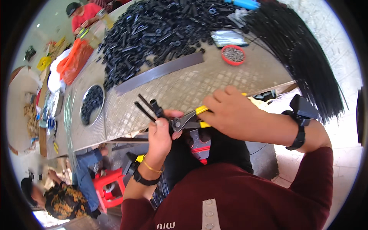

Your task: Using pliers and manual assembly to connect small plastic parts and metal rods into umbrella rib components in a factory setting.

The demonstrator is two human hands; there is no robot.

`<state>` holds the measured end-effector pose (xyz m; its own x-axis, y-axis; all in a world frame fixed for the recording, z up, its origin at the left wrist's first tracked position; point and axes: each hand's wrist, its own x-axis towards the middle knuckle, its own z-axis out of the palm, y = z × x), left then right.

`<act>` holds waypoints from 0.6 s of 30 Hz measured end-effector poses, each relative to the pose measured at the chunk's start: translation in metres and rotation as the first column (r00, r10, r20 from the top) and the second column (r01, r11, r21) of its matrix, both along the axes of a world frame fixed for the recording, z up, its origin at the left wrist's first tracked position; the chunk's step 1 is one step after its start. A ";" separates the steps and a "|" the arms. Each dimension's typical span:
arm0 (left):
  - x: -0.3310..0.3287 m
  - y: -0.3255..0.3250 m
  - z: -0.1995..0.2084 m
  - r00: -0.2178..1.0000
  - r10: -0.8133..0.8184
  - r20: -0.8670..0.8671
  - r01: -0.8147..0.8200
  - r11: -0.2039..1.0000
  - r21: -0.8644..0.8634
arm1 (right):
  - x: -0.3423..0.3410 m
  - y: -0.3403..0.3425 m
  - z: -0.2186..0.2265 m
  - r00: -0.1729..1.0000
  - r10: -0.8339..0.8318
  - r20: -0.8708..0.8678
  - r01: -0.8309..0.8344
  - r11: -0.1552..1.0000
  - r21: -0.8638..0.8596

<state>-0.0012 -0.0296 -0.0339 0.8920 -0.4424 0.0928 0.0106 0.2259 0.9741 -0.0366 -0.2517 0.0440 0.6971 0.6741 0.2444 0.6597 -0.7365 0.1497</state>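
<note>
Over the table's near edge, my left hand [160, 134] is closed round a small black fitting [156, 108] with two thin black rods [145, 102] sticking out to the upper left. My right hand [230, 111] grips the yellow handles of metal-headed pliers [186, 121]. The pliers' jaws reach my left fingers and meet the near end of the black piece. Exactly what the jaws bite on is hidden by those fingers.
A large heap of black parts [153, 34] covers the far table, with a flat metal strip [161, 73] before it. To the right are a red bowl of small metal pieces [233, 55] and a bundle of black rods [295, 50]. An oval tray [102, 100] of black bits stands left. Other people sit at left.
</note>
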 end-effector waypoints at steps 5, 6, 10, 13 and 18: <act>0.010 -0.010 0.009 0.994 0.097 0.047 -0.092 0.992 -0.090 | 0.029 -0.053 -0.010 0.979 -0.069 -0.194 0.070 0.998 0.000; 0.019 -0.003 0.007 0.995 0.096 0.036 -0.091 0.990 -0.108 | 0.038 -0.068 -0.010 0.959 -0.184 -0.216 0.171 0.982 -0.080; 0.035 0.003 -0.001 0.991 0.126 0.045 -0.120 0.986 -0.118 | 0.080 -0.114 -0.017 0.844 -0.508 -0.170 0.530 0.839 0.123; 0.037 0.005 -0.005 0.990 0.126 0.058 -0.118 0.986 -0.118 | 0.103 -0.125 -0.024 0.816 -0.565 -0.125 0.574 0.816 0.064; 0.036 0.007 -0.006 0.994 0.094 0.062 -0.086 0.989 -0.122 | 0.113 -0.127 -0.030 0.832 -0.549 -0.080 0.550 0.835 -0.001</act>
<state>0.0350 -0.0225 -0.0396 0.9178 -0.3425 0.2007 -0.0794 0.3369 0.9382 0.0760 -0.3790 0.0140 0.9676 0.1698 0.1869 0.1537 -0.9833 0.0973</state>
